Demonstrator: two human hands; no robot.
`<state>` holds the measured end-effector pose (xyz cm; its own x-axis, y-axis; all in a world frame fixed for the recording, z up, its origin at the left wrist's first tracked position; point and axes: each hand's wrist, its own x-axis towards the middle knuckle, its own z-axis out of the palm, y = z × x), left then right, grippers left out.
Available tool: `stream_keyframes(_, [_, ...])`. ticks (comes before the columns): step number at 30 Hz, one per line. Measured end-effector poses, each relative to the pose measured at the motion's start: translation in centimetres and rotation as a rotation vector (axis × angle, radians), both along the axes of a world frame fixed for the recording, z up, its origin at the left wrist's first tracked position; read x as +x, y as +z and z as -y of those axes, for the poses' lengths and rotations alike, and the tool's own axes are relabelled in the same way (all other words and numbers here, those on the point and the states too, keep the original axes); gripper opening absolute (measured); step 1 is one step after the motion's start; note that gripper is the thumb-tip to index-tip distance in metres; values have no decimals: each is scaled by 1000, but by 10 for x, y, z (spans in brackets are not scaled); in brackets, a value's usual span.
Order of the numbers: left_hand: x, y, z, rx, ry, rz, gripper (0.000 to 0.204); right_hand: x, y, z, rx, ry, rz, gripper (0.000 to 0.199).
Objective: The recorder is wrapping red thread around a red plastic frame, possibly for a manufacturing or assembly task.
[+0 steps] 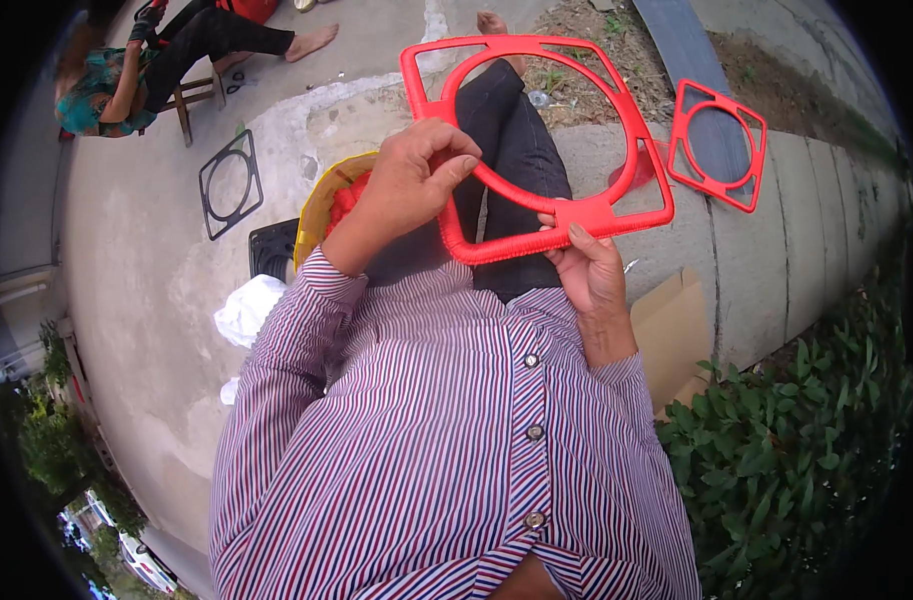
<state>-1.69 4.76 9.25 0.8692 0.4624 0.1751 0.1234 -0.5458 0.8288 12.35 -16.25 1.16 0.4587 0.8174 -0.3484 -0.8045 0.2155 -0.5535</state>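
Note:
A red square frame (pixel 586 214) with a large round opening is held up in front of me, tilted. My right hand (pixel 591 272) grips its near edge, thumb on top and fingers beneath. My left hand (pixel 411 185) is over the frame's left side, fingers curled and thumb close to the forefinger; whether something thin is pinched there cannot be made out. The frame's near left edge has a ribbed, wrapped-looking surface. A yellow-rimmed container (pixel 321 200) with red material (pixel 348 198) in it is partly hidden behind my left forearm.
Another red frame (pixel 718 187) lies to the right by a grey strip. On the left ground are a black frame (pixel 214 187), a black piece (pixel 266 250) and white crumpled material (pixel 248 308). Cardboard (pixel 671 335) and a bush (pixel 776 430) are at right. A person (pixel 106 90) sits far left.

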Motion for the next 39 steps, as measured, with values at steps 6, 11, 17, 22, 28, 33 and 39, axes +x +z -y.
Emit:
stream_keyframes(6, [-42,9,33,323,40,-32,60,1,-2,2,86,-82,-64,42])
stream_keyframes(11, [-36,-15,58,92,94,90,70,0,-3,3,95,-85,-102,41])
stream_keyframes(17, [-31,-27,67,-54,153,221,50,0,-4,4,118,-87,-147,40])
stream_keyframes(22, [-27,-25,69,-38,122,289,46,0,-7,4,133,-96,-188,42])
stream_keyframes(28, [-19,-24,75,-442,130,357,48,0,-9,4,152,-125,-249,40])
stream_keyframes(33, [-10,-21,77,-537,157,343,42,0,-8,5,194,-127,-255,40])
stream_keyframes(39, [-2,-24,75,-634,155,450,23,-1,-10,6,220,-137,-251,40])
